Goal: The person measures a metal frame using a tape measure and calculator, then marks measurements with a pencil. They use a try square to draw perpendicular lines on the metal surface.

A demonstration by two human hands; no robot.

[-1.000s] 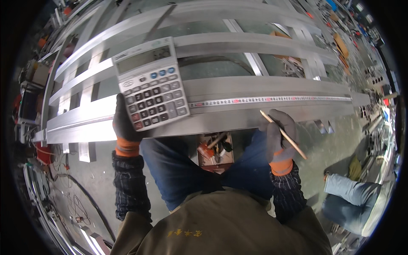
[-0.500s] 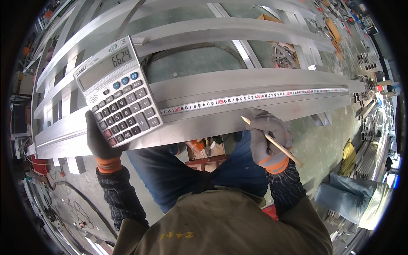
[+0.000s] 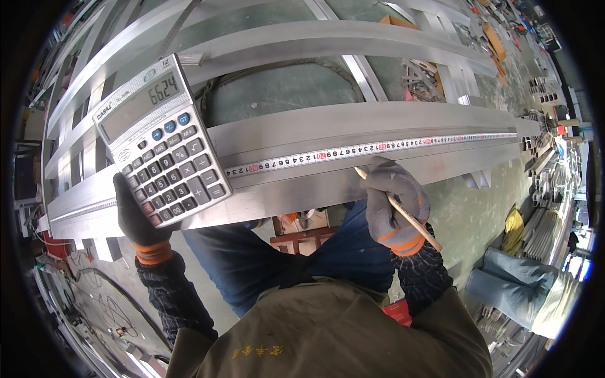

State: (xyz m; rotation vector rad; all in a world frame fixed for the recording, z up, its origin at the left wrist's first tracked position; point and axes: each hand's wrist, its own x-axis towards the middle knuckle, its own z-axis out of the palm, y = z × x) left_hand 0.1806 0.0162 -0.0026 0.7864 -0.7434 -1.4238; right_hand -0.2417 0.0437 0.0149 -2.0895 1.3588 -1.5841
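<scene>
A large silver calculator point(image 3: 165, 142) is gripped at its lower left edge by my gloved left hand point(image 3: 140, 214). Its display is lit with digits, and its body hides part of the metal behind it. Between the fingers of my gloved right hand point(image 3: 397, 205) sits a slim wooden pencil point(image 3: 408, 217), its tip pointing up and left. That hand hovers over the near edge of a wide metal bar point(image 3: 283, 192). Along the bar lies a stretched-out tape measure point(image 3: 353, 151), passing behind the calculator. Both gloves are grey with orange cuffs.
More parallel metal bars point(image 3: 353, 41) form a frame beyond. Metal offcuts point(image 3: 421, 80) lie in a box past the bar. Below the near edge, a reddish tray point(image 3: 302, 234) holds small items. On the right are blue jeans-like cloth point(image 3: 513, 283) and a yellow cloth point(image 3: 514, 232).
My left hand and the calculator have shifted a little left and down. My right hand, with the pencil, has moved slightly left and up.
</scene>
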